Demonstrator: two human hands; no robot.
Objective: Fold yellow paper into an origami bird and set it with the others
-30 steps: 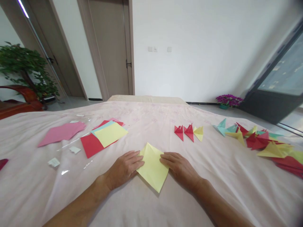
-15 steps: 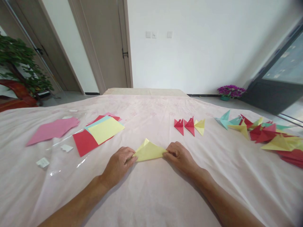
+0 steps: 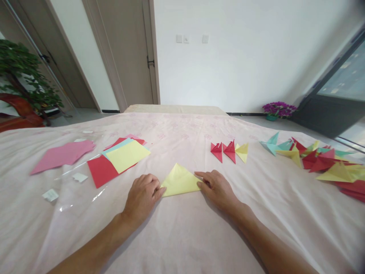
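A yellow sheet of paper point(image 3: 180, 181), folded into a triangle, lies on the cloth in front of me with its peak pointing away. My left hand point(image 3: 145, 193) holds the left corner, thumb on top and the other fingers curled. At the right corner, my right hand point(image 3: 216, 188) has its thumb on the paper; its index finger reaches out along the slanted edge. The undersides of both corners are hidden by my fingers. Beyond my right hand stand two red folded paper birds point(image 3: 229, 151) and a yellow folded piece point(image 3: 242, 152) in a row.
To the left lie red, blue and yellow sheets point(image 3: 128, 156), pink sheets point(image 3: 62, 156) and a clear plastic wrapper point(image 3: 76, 198) with white scraps. Many folded paper birds point(image 3: 316, 160) are heaped at the right. A pinkish tablecloth point(image 3: 182, 236) covers the table.
The yellow paper's raised peak has flattened into a smooth triangle. My right index finger has stretched out from its curl; both hands stay at the corners.
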